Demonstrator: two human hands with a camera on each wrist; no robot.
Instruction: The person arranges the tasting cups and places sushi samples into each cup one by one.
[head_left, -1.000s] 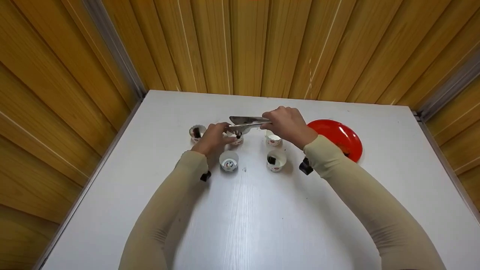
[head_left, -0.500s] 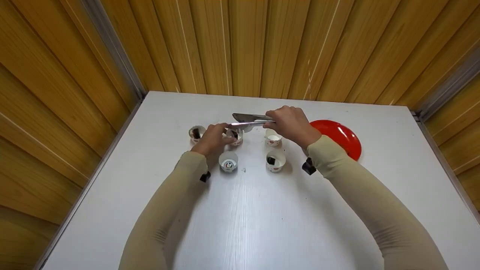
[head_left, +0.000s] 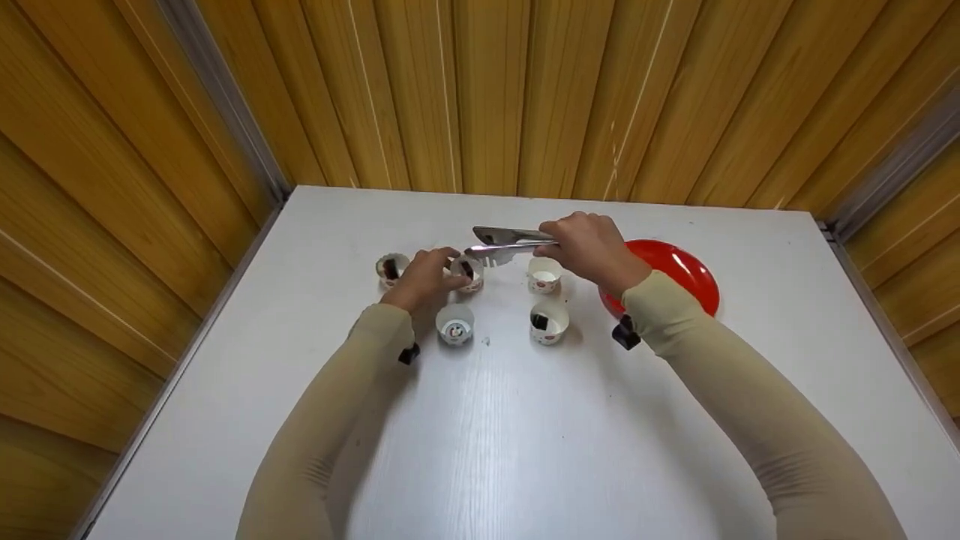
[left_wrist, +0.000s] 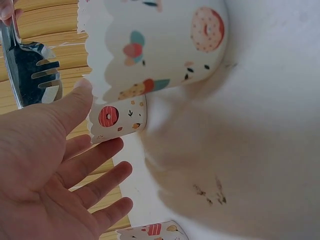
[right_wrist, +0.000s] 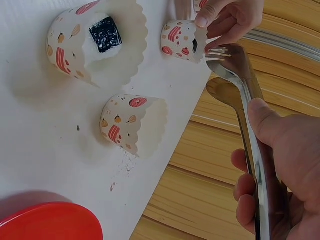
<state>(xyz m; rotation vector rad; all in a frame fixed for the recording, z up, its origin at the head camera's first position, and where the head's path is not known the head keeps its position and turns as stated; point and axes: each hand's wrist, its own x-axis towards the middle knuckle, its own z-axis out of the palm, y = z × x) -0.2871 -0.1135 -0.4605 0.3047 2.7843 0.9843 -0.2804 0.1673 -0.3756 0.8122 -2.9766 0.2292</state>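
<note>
My left hand point(head_left: 431, 277) holds a patterned paper baking cup point(left_wrist: 117, 117) at the back middle, thumb on one side and fingers on the other. A dark piece point(head_left: 466, 268) lies in this cup. My right hand point(head_left: 589, 247) grips metal serving tongs point(head_left: 510, 238), one arm ending in a fork and the other in a flat spoon. Their ends stand apart with nothing between them, just right of the held cup and above the table. The right wrist view shows the thumb point(right_wrist: 265, 120) on one arm and the fingers wrapped round the other side.
Two more baking cups hold dark pieces: the back left cup point(head_left: 382, 279) and the front right cup point(head_left: 549, 336). The front left cup point(head_left: 455, 334) and back right cup point(head_left: 544, 281) stand between. A red plate point(head_left: 686, 274) lies partly behind my right arm.
The tongs have moved right, from over the held cup to beside it, leaving the dark piece in the cup in plain view. My left hand has stayed at the cup.
</note>
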